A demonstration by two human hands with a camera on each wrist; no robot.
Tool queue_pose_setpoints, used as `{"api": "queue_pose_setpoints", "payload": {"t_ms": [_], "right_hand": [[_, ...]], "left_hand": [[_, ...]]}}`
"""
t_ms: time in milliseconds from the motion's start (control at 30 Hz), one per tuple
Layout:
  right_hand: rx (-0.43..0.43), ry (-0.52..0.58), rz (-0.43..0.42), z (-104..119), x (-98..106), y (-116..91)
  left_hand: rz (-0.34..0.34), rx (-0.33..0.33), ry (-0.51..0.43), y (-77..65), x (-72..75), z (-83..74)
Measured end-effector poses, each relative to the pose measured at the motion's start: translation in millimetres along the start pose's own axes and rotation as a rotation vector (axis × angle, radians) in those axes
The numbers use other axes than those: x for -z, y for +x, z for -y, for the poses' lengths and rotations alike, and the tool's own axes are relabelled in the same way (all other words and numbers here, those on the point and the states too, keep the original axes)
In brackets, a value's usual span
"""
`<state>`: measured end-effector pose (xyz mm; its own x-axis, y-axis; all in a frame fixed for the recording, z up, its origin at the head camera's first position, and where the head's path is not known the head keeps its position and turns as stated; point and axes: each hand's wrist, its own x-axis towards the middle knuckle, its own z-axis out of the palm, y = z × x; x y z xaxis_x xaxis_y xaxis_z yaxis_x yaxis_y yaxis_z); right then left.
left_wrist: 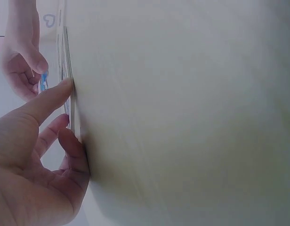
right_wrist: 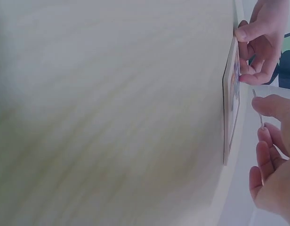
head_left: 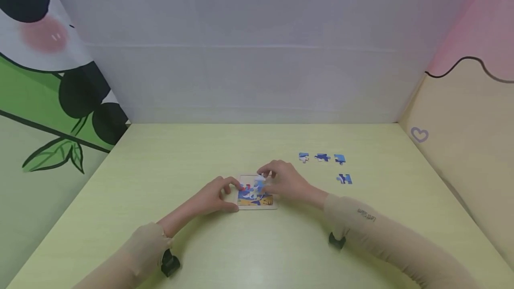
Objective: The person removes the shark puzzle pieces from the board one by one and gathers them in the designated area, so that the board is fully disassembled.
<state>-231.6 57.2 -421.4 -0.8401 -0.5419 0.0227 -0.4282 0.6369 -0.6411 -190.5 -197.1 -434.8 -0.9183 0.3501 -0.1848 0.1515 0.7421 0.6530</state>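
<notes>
A small jigsaw puzzle board (head_left: pixel 257 207) with a pale frame lies mid-table in the head view, partly filled with a blue and sandy picture. My left hand (head_left: pixel 213 196) holds it by the left side, thumb at the near corner and a fingertip higher up. Above the board's right part, my right hand (head_left: pixel 288 181) pinches a puzzle piece (left_wrist: pixel 43 81) with some blue on it. From the right wrist view, that thin piece (right_wrist: pixel 254 94) is tilted and apart from the board (right_wrist: pixel 227 117). Fingers hide part of the picture.
Several loose puzzle pieces lie to the right: three in a row, including a dark blue one (head_left: pixel 322 157), and another piece (head_left: pixel 344 179) nearer. A pale wall (head_left: pixel 257 79) stands behind the table (head_left: pixel 257 253), with printed panels on both sides.
</notes>
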Motion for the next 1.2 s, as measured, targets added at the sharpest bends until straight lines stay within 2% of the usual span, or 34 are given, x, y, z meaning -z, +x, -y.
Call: {"api": "queue_pose_setpoints", "payload": {"t_ms": [300,500,800,1200], "right_hand": [[0.048,-0.039,-0.017,-12.8,15.6,-13.5],[0.063,-0.114,-0.058,-27.5,22.3,-21.8],[-0.018,-0.156,-0.074,-52.6,30.4,-37.2],[-0.013,-0.196,-0.094,-93.2,56.0,-62.7]], "left_hand": [[-0.002,0.007,-0.003,0.2,-0.8,2.3],[-0.005,0.004,-0.007,-0.6,-1.4,3.1],[-0.006,0.004,-0.015,-1.5,-1.3,0.8],[-0.006,-0.016,-0.006,-1.9,-0.2,-0.5]]}}
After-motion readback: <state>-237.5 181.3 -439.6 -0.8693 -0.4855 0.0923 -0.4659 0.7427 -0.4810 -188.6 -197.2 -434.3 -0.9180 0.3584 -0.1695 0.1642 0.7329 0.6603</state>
